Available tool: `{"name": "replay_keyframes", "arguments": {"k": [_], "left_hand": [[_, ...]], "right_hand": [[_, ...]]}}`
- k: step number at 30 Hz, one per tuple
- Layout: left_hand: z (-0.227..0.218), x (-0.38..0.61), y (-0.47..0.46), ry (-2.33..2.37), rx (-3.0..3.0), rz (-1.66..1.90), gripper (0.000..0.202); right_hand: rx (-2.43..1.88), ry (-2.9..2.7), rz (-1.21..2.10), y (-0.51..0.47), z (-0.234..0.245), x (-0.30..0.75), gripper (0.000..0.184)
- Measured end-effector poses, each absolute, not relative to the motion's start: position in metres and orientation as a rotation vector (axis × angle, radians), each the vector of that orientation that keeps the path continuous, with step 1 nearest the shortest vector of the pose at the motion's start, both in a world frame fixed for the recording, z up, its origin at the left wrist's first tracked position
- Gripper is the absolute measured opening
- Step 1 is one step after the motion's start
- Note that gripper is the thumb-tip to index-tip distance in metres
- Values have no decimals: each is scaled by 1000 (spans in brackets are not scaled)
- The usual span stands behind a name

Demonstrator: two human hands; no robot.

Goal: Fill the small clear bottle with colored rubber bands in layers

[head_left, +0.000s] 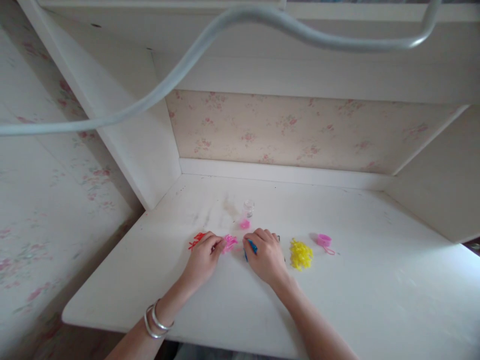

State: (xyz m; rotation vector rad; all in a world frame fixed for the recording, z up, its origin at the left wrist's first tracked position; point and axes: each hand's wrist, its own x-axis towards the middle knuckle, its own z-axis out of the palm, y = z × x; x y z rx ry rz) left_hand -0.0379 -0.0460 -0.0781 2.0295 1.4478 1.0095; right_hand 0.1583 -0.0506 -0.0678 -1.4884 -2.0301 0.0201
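My left hand (204,255) rests on the desk with thumb and forefinger drawn together at the edge of a small pile of pink pieces (229,243); whatever is between the fingertips is hidden. Red strips (196,241) lie partly under its far side. Fingers curled, my right hand (267,254) bends over some blue pieces (252,246), which show beside its thumb. Its fingertips are out of sight, so what they grip cannot be made out. Dark bits (278,238) peek out past its knuckles. Right of this hand is a heap of small yellow pieces (301,254).
A small clear container (249,207) and a pink object (245,223) stand beyond my hands. Farther right lies a pink ring-shaped piece with a loop (324,240). The white desk (375,290) has side panels and a shelf above. A pale cable (180,75) crosses overhead.
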Motion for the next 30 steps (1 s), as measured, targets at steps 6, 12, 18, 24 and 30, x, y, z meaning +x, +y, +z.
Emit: {"name": "replay_keyframes", "arguments": {"k": [6, 12, 18, 24, 30], "left_hand": [[-76, -38, -44, 1433, 1959, 1029, 33], [-74, -37, -42, 1435, 1911, 1020, 35], [-76, -37, -40, 1458, 1928, 1023, 35], [-77, -36, -40, 1462, 1925, 1051, 37], [-76, -36, -41, 1470, 1922, 1063, 34]], "right_hand": [[-1540, -2272, -112, -61, -69, 151, 16], [-1533, -2343, -137, -60, -74, 144, 22], [-1529, -2411, -146, -61, -78, 140, 13], [-1501, -2406, -128, -62, -75, 142, 12], [-1460, -2369, -97, -64, -75, 143, 15]]}}
